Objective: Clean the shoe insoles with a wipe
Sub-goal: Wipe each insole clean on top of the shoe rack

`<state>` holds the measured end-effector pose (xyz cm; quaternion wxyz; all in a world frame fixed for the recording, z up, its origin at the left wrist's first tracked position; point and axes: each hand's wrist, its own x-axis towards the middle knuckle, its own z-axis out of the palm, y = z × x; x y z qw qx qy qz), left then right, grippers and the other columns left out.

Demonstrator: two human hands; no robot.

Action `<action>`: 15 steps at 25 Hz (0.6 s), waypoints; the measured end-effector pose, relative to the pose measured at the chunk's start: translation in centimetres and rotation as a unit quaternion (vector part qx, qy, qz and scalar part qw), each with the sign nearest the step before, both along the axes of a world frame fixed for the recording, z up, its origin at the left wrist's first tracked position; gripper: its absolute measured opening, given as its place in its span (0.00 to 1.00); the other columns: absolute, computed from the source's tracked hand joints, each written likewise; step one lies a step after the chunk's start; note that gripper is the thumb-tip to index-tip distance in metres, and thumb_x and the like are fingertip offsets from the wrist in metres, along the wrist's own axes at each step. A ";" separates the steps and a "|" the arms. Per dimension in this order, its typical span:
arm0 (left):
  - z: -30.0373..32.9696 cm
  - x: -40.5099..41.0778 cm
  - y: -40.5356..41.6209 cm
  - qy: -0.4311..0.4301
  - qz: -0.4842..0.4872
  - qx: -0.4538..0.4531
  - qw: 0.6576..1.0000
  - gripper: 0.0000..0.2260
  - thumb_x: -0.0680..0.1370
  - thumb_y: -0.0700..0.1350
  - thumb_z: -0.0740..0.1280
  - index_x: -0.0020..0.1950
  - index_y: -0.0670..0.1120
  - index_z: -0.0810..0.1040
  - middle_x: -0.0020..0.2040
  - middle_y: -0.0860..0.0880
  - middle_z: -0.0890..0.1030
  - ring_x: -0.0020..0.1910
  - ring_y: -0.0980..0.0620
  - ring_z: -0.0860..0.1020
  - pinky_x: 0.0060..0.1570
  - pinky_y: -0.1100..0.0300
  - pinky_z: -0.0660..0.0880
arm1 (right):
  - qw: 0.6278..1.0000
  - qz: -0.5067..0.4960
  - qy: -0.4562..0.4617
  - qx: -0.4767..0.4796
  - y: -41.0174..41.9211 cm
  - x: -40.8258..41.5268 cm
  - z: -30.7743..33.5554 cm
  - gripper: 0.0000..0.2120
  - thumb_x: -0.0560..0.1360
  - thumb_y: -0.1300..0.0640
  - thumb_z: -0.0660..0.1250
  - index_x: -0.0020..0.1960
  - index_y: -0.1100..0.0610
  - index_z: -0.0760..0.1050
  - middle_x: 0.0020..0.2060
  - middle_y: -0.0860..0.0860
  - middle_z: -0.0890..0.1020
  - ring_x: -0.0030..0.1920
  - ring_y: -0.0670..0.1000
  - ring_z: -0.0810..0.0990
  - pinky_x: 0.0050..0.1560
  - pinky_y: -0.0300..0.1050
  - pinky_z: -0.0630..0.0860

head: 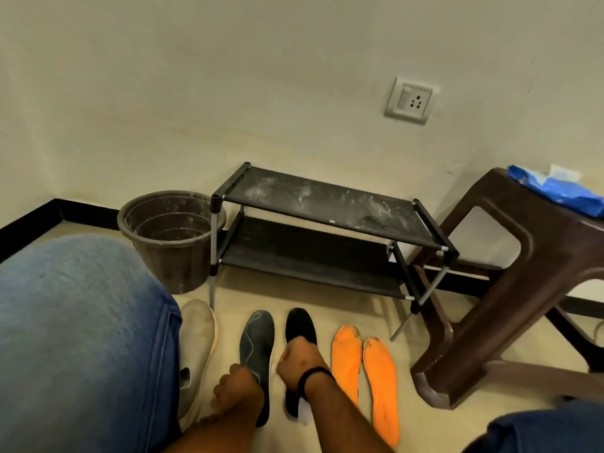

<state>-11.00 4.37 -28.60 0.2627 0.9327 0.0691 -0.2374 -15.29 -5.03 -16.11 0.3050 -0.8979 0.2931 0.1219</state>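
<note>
While both hands (268, 374) reach down, insoles (258, 351) lie beneath.

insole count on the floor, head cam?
4 clearly: dark grey insole under the left hand, black insole under the right hand, two orange insoles rightmost. Others may be hidden.

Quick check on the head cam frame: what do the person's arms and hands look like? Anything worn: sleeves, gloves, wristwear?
Both forearms are bare, with no sleeves in view and no gloves. The right hand has a thin black band around the wrist; whether it is a watch or a plain strap cannot be told. The left hand has nothing visible on its wrist. No rings can be made out at this resolution.
</note>
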 end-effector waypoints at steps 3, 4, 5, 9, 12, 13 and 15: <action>0.0 0.4 -0.1 0.018 0.011 -0.017 1.000 0.20 0.76 0.47 0.67 0.65 0.43 0.70 0.61 0.40 0.75 0.61 0.39 0.75 0.59 0.46 0.74 | 0.999 -0.023 -0.023 0.010 -0.1 0.4 0.1 0.08 0.75 0.59 0.64 0.37 0.55 0.73 0.35 0.53 0.77 0.41 0.57 0.79 0.46 0.48 0.78; 0.0 0.6 -0.1 0.027 0.012 -0.017 0.999 0.21 0.76 0.48 0.68 0.66 0.42 0.69 0.62 0.39 0.74 0.61 0.39 0.75 0.60 0.46 0.73 | 0.999 -0.037 -0.027 0.014 -0.1 0.3 -0.5 0.07 0.76 0.59 0.64 0.39 0.56 0.75 0.36 0.54 0.78 0.43 0.57 0.80 0.46 0.47 0.78; -0.3 1.0 -0.2 0.033 0.018 -0.020 0.999 0.22 0.76 0.48 0.68 0.67 0.42 0.69 0.63 0.39 0.74 0.62 0.39 0.75 0.60 0.46 0.73 | 0.998 -0.056 -0.029 0.022 -0.2 0.3 -1.3 0.06 0.76 0.59 0.64 0.42 0.58 0.77 0.39 0.55 0.80 0.46 0.57 0.81 0.47 0.47 0.78; -0.6 2.2 -0.2 0.040 0.045 -0.038 0.998 0.25 0.75 0.49 0.70 0.68 0.41 0.68 0.63 0.39 0.75 0.62 0.39 0.76 0.60 0.48 0.73 | 0.988 -0.144 -0.024 0.060 -0.7 0.7 -5.9 0.06 0.76 0.60 0.65 0.49 0.61 0.79 0.45 0.56 0.82 0.48 0.58 0.81 0.49 0.48 0.80; -1.7 2.3 -0.8 0.072 0.064 -0.027 0.995 0.23 0.76 0.48 0.71 0.66 0.39 0.70 0.63 0.40 0.76 0.62 0.41 0.77 0.60 0.52 0.75 | 0.986 -0.145 0.008 0.085 0.3 1.8 -8.2 0.08 0.76 0.58 0.67 0.53 0.61 0.77 0.48 0.57 0.81 0.52 0.59 0.81 0.51 0.49 0.80; -2.3 2.4 -1.0 0.078 0.070 -0.017 0.994 0.23 0.76 0.48 0.71 0.66 0.38 0.70 0.64 0.40 0.76 0.62 0.41 0.77 0.62 0.51 0.75 | 0.985 -0.143 0.030 0.089 0.7 2.0 -9.0 0.12 0.76 0.56 0.68 0.57 0.61 0.76 0.51 0.57 0.81 0.54 0.58 0.81 0.52 0.48 0.79; -3.2 2.6 -1.0 0.084 0.066 -0.003 0.994 0.20 0.77 0.46 0.71 0.65 0.39 0.71 0.63 0.40 0.77 0.61 0.42 0.78 0.62 0.51 0.75 | 0.981 -0.140 0.070 0.111 1.5 2.1 -10.4 0.16 0.77 0.55 0.68 0.62 0.61 0.73 0.57 0.57 0.80 0.57 0.58 0.79 0.56 0.48 0.78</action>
